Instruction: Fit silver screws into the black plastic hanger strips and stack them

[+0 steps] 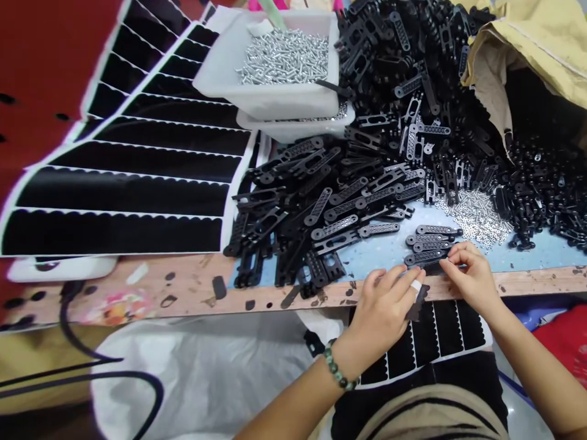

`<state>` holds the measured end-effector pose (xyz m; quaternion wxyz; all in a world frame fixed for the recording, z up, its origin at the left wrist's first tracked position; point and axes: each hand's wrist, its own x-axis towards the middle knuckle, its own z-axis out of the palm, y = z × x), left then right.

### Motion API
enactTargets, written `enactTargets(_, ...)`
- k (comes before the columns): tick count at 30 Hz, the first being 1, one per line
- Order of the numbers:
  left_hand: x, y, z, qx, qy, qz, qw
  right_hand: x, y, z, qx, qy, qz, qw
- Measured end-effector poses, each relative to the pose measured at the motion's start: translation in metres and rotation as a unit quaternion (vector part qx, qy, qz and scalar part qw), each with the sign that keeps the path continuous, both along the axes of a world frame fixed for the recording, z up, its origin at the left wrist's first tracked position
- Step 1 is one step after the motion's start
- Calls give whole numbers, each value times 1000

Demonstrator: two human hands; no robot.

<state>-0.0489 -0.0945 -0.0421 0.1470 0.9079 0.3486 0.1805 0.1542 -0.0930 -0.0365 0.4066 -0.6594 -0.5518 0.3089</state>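
**While left hand grips a dark strip, right hand stands at a row of black links**

Where the far left is concerned, a large sheet of black scalloped strips lies above a white device at the table edge. Next come two stacked white bins; the upper bin contains silver rivets. A heap of loose black links spreads in front, partly over the blue work surface.

Left hand: fingers closed on the dark strip, which shows a white patch and projects past the near table edge. A beaded bracelet is on the wrist. A second strip sheet lies below, over the lap.

The row of black links lies on the blue surface, just beyond both hands.

Right hand: thumb and fingers bent close together at the row's near right end; cannot tell whether anything is gripped.

Beyond it, a pile of silver fasteners; farther right, small black parts beneath a yellow sack.
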Motion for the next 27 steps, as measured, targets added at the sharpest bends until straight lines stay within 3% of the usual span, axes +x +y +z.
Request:
enactTargets(12,2,2,4,-3,-19,12,1000,2,0,-1,-3,-23,10,1000)
enactTargets(18,12,5,9,-3,-14,32,999,9,2,5,8,-205,88,975)
enactTargets(22,11,9,13,-43,-28,36,998,13,2,20,10,-316,58,947)
enactTargets(24,9,11,14,-78,-57,34,995,10,-1,28,41,-269,112,956)
enactTargets(27,5,12,15,-125,-123,25,984,0,-4,35,52,-148,271,950)
